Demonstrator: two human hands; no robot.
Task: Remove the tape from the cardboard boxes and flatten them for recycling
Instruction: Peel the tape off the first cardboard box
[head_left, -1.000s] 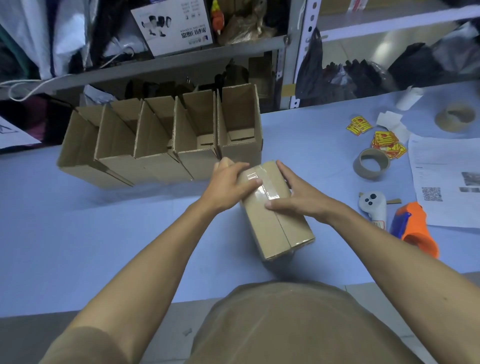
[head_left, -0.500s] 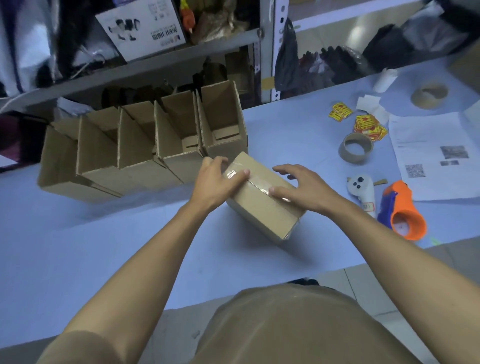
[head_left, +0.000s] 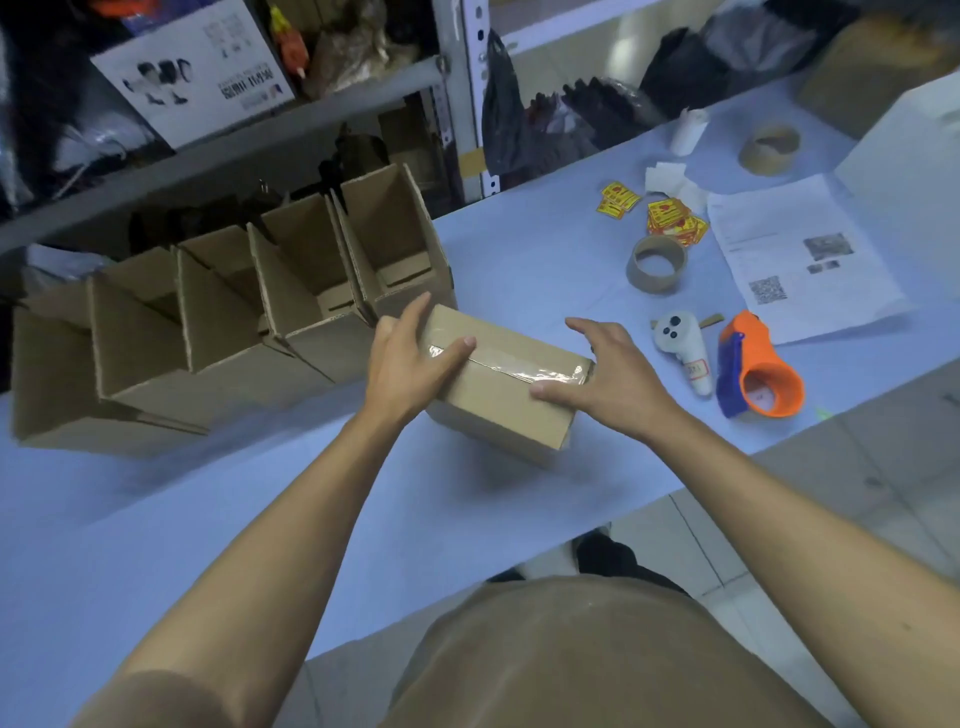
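The left hand (head_left: 410, 364) lies on the left end of a closed cardboard box (head_left: 498, 395), with the fingers curved around the far edge and the thumb stretched flat over the top, its tip touching the clear tape (head_left: 519, 366) that runs along the middle seam. The right hand (head_left: 608, 379) is at the right end of the same box, fingers spread wide; its thumb presses on the tape end near the corner, and the other fingers reach past the far right edge. The box stands on the pale blue counter (head_left: 260, 519), turned at an angle. Just behind it is a row of open cardboard boxes (head_left: 249, 322). To the right lie a white controller (head_left: 680, 348), an orange tape dispenser (head_left: 758, 374) and an empty tape core (head_left: 657, 262).
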